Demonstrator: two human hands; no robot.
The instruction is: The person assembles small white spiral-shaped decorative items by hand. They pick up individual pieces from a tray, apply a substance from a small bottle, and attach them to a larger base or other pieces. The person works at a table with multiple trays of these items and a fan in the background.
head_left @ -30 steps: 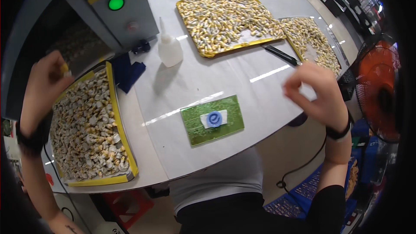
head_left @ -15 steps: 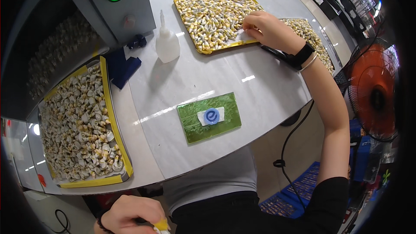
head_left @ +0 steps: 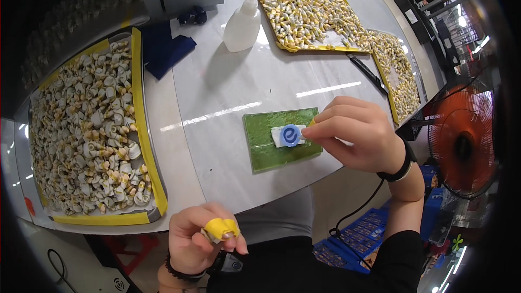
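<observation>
My left hand [head_left: 190, 233], low at the table's front edge, has its fingers closed round a small yellow-and-white piece [head_left: 221, 228], partly hidden by the fingers. My right hand [head_left: 366, 137] is over a green glassy slab [head_left: 261, 154], thumb and fingers pinched on a tiny yellow-tipped piece [head_left: 311, 123]. The pinched fingertips are at the right side of a round blue cap-like disc [head_left: 291, 135] with a dark curl on it. That disc sits on a white pad [head_left: 277, 137] on the slab; whether the tiny piece touches it I cannot tell.
A yellow-edged tray [head_left: 140, 103] of white-and-yellow pieces is at left. Trays of small pieces stand at the back [head_left: 325, 50] and right [head_left: 388, 109]. Nearby are a white squeeze bottle [head_left: 242, 28], dark blue cloth [head_left: 168, 57], black slim tool [head_left: 369, 75] and orange fan [head_left: 461, 135].
My right hand has come from the back tray to the slab, with a tiny piece in its fingers. My left hand has risen further into view. The whole view has shifted.
</observation>
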